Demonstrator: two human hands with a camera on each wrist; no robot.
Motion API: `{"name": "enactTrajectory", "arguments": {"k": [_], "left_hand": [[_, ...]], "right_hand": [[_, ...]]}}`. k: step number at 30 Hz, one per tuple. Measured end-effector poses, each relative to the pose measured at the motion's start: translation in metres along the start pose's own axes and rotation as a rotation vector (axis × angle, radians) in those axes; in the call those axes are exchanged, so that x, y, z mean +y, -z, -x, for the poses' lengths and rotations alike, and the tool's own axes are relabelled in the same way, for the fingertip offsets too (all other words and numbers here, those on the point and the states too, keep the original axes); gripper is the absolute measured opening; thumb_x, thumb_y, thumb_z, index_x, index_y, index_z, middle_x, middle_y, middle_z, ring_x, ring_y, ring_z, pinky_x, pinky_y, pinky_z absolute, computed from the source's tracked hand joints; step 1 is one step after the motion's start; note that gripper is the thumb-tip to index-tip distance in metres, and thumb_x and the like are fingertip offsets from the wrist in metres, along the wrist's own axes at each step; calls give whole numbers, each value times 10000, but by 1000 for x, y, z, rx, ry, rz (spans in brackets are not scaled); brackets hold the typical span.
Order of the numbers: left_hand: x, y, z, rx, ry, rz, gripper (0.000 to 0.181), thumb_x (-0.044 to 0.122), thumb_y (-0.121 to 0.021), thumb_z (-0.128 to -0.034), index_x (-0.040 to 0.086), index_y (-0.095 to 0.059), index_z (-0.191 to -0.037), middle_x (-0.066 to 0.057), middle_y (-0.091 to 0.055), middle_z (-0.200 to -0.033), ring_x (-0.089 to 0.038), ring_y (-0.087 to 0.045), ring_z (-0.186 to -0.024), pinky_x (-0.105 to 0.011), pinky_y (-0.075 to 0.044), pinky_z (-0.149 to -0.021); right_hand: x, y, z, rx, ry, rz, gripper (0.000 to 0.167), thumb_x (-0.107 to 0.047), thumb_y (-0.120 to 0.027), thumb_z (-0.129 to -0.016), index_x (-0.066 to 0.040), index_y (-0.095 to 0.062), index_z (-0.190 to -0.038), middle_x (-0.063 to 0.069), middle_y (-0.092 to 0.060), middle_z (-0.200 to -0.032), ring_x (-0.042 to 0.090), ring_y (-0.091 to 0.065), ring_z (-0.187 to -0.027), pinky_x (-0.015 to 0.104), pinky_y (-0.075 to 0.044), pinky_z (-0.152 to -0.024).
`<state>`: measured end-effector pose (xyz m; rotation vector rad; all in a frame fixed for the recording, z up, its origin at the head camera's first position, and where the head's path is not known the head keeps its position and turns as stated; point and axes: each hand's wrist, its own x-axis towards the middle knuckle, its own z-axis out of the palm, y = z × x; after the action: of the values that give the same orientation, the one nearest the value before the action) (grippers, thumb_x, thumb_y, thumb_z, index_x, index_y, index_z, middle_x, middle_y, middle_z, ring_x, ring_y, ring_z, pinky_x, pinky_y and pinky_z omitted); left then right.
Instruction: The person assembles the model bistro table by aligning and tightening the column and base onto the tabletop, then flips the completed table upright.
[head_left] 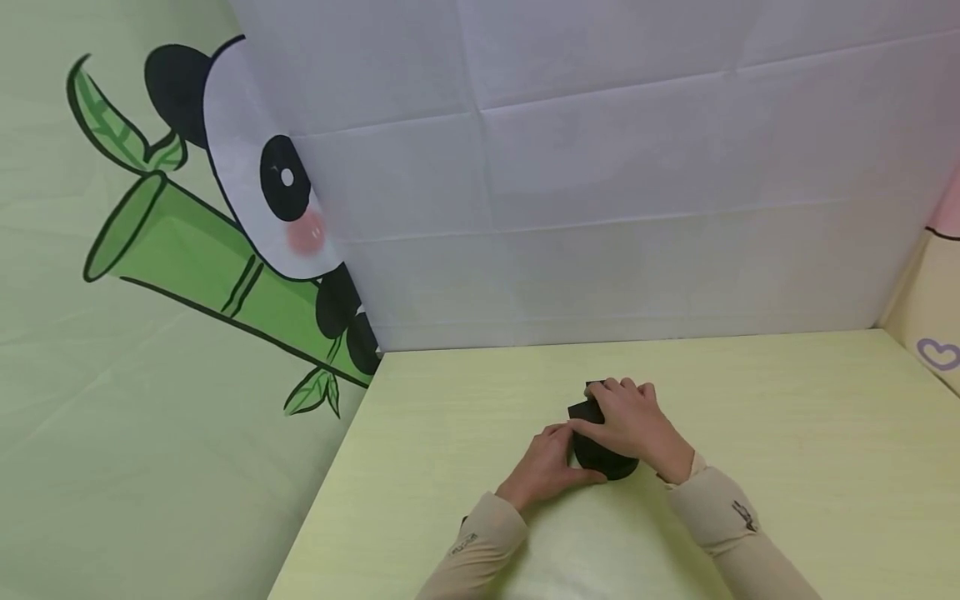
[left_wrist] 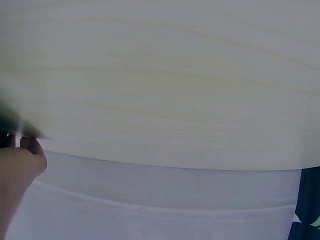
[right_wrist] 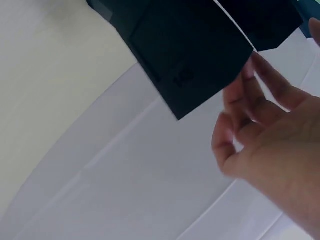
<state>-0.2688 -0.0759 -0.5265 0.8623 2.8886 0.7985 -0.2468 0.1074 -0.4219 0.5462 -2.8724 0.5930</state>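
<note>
The black box (head_left: 609, 463) is gripped by the left hand (head_left: 543, 471) and the right hand (head_left: 636, 425) over the table (head_left: 787, 450), short of its far edge. The flap (right_wrist: 195, 55) may be creased if bent unevenly; the box may be skewed if steadied too lightly.

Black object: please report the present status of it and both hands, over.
Left hand at near left side of black object. Right hand gripping its far part, flaps protruding. No obstruction visible around it.
</note>
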Motion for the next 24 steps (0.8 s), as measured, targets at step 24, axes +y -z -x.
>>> {"name": "enactTrajectory", "arguments": {"k": [24], "left_hand": [[5, 1, 0, -19, 32, 15, 968, 592, -807, -843, 170, -391, -1608, -21, -566, -1484, -272, -487, -1383, -464, -410, -1118]], "right_hand": [[14, -4, 16, 135, -41, 103, 474, -524, -733, -909, -125, -537, -746, 15, -464, -774, 264, -465, -765, 482, -371, -759]]}}
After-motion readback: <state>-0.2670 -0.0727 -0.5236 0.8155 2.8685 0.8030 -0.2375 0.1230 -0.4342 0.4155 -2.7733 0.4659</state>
